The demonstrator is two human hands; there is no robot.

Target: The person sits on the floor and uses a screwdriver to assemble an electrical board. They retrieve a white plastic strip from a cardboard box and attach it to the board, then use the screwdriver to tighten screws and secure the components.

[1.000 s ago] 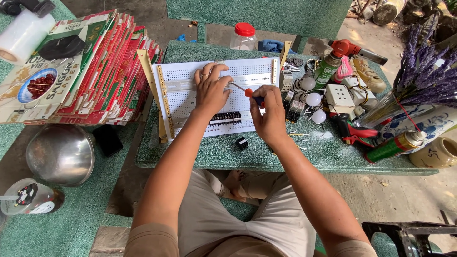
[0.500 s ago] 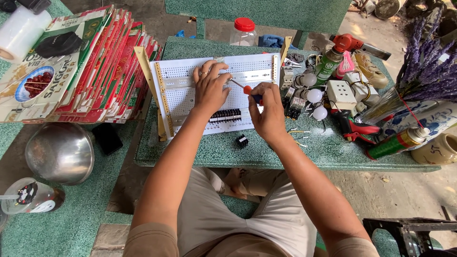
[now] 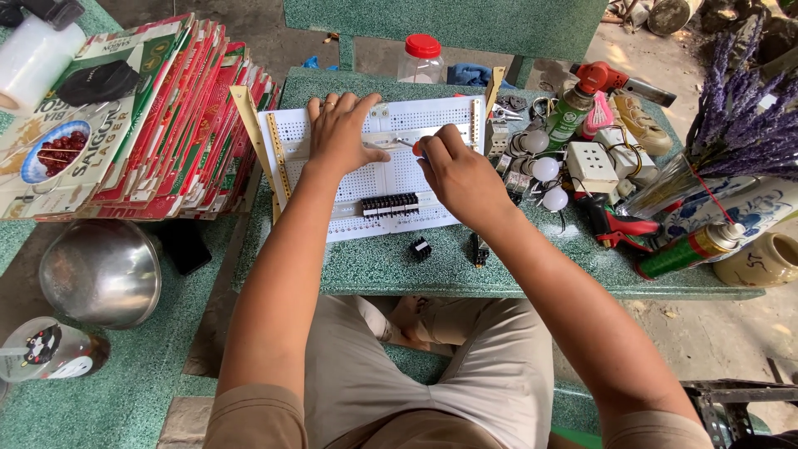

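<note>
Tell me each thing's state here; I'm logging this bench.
Left hand: flat, pressing the white perforated board.
Right hand: gripping a red-handled screwdriver, tip on board.
Plastic jar: red lid on.
Steel bowl: upside down.

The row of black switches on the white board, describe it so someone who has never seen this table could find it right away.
Start at the green speckled table and find the white perforated board under both hands. The row of black switches sits near the board's front edge, below the right hand. Unlike the single loose black switch on the bare tabletop, these are joined side by side.
</note>
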